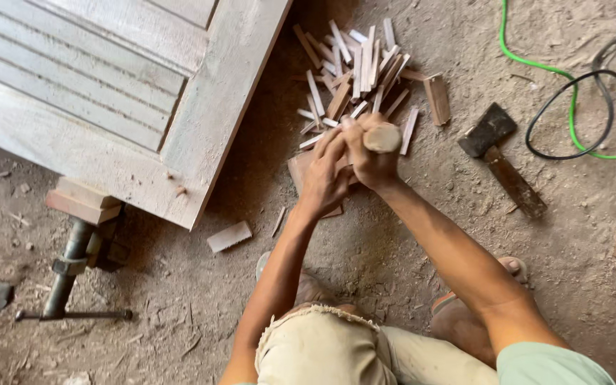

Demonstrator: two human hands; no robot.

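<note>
Two bare hands meet over the dirt floor (pixel 365 257) here: the right hand (pixel 371 160) is wrapped tight around one round wooden handle (pixel 383 137), end-on to the camera, and the left hand (pixel 324 175) sits right against it with fingers curled, though I can't tell what it's pinching, if anything. Under both hands lies one flat wooden block (pixel 299 170). Just beyond them is a single heap of thin wood slivers (pixel 358 68), too many and too overlapped to count properly, easily a couple dozen. One hatchet (pixel 500 153) lies off to the right, well apart from the hands, next to two cables, one green cable (pixel 536 65) and one black cable (pixel 600 107). One louvred wooden door (pixel 108 93) fills the top left, with one metal clamp (pixel 73 260) at its lower edge. One loose offcut (pixel 229 236) lies near the door's corner.
</note>
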